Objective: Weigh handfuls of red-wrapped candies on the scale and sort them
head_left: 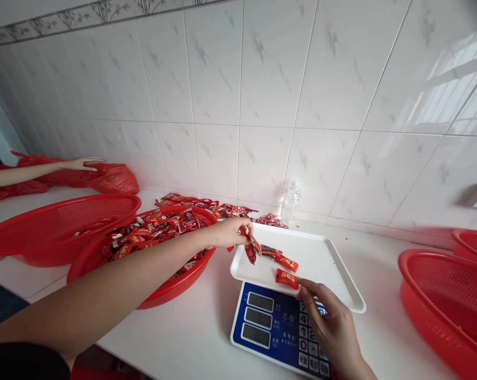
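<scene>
My left hand is closed around small red wrapped snack packets, above the left side of the white scale tray. With thumb and index finger, my right hand pinches the right end of another red snack packet at the tray's near edge. Two more packets lie on the tray between my hands. Below the tray sits the scale's blue panel, with three displays and a keypad partly covered by my right hand. My left forearm crosses a red basket heaped with similar packets.
Strips of red wrappers and a clear plastic bottle are along the tiled wall. Another red basket stands left, and more red baskets stand right. Another person's hand rests on red bags at far left.
</scene>
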